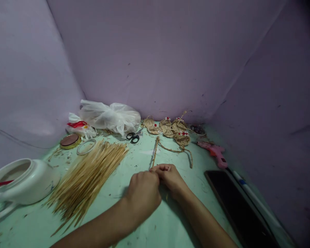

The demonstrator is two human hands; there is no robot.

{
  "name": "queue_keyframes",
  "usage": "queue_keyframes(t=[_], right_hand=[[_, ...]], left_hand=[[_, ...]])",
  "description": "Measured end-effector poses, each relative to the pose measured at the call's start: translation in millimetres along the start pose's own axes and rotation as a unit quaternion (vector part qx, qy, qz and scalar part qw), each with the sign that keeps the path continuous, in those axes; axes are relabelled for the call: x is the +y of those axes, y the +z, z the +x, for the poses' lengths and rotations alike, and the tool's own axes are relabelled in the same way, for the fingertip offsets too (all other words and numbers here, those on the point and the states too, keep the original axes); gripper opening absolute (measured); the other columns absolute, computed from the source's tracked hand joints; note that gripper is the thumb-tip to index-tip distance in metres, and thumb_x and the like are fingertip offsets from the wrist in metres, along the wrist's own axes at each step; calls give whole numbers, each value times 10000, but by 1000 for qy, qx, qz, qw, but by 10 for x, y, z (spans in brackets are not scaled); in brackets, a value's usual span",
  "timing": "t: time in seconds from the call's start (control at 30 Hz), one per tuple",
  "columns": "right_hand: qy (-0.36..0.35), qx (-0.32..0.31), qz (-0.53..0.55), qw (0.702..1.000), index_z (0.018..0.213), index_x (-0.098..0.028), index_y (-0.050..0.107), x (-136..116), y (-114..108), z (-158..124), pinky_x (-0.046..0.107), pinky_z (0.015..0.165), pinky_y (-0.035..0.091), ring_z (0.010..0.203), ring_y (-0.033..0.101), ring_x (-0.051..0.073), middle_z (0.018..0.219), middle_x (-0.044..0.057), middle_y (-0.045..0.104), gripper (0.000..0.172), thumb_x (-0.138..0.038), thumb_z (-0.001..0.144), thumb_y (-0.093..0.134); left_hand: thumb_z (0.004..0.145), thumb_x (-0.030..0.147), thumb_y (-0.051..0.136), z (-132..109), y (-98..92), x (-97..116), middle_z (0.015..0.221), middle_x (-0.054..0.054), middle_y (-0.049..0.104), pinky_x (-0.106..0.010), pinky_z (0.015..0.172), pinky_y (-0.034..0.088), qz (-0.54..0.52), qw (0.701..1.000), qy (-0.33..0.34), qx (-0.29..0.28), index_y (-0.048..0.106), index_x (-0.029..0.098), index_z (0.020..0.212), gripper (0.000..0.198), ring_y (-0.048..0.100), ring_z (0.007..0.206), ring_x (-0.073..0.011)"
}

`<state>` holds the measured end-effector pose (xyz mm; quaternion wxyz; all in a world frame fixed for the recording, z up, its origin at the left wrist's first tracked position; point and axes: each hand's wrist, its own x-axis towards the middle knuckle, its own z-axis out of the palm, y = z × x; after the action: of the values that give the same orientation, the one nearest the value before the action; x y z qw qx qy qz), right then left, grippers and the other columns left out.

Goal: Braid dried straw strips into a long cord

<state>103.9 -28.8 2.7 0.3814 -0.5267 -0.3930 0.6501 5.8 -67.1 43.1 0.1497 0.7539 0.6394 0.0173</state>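
A thin twisted cord of straw-coloured fibre point(155, 153) runs up and away from my two hands, which meet at its near end. My left hand point(144, 189) is closed in a fist around the cord's near end. Fingers of my right hand point(169, 175) pinch the cord right beside the left one. Where exactly the fingertips meet is partly hidden behind the left hand. From the cord's far end another length of twisted fibre point(173, 150) curves off to the right on the table.
Dry straw strips point(90, 179), a white ceramic pot point(38, 179), a tape roll point(86, 147) and a plastic bag point(111, 117) lie left. Scissors point(133, 137) and woven pieces with red beads point(166, 128) sit behind. A pink glue gun point(217, 153) and dark flat slab point(240, 206) lie right.
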Motion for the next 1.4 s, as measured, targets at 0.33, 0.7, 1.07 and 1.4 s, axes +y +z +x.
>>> queue_keyframes(t=[0.33,0.7,1.07,1.4], right_hand=[[-15,-48,-31,998,474,-122,516,-15,-51,-1,199,392,155,346,249,23,376,-48,410,172,-243,575,583],[-97,-101,-190,972,562,-118,558,43,-156,82,189,454,274,453,401,62,512,4,545,111,-207,619,523],[-103,86,-503,854,592,-156,647,-227,-33,-243,213,450,242,486,468,109,536,52,611,150,-233,615,520],[-124,44,-522,843,571,-166,664,-202,145,-343,258,459,197,463,451,127,559,93,624,183,-162,610,485]], left_hand=[[687,225,475,283,-190,-304,610,-40,598,-211,477,342,-280,954,-100,37,618,128,846,235,494,475,-98],[616,235,512,412,34,-306,331,38,403,-182,294,203,-472,852,-136,-179,511,125,501,160,297,249,-53],[519,138,443,477,341,-368,343,14,443,-202,361,220,-378,917,-111,-61,561,121,480,125,346,327,-75],[530,155,407,378,147,-340,278,54,311,-198,320,117,-531,832,-88,-139,479,150,440,115,230,260,-56]])
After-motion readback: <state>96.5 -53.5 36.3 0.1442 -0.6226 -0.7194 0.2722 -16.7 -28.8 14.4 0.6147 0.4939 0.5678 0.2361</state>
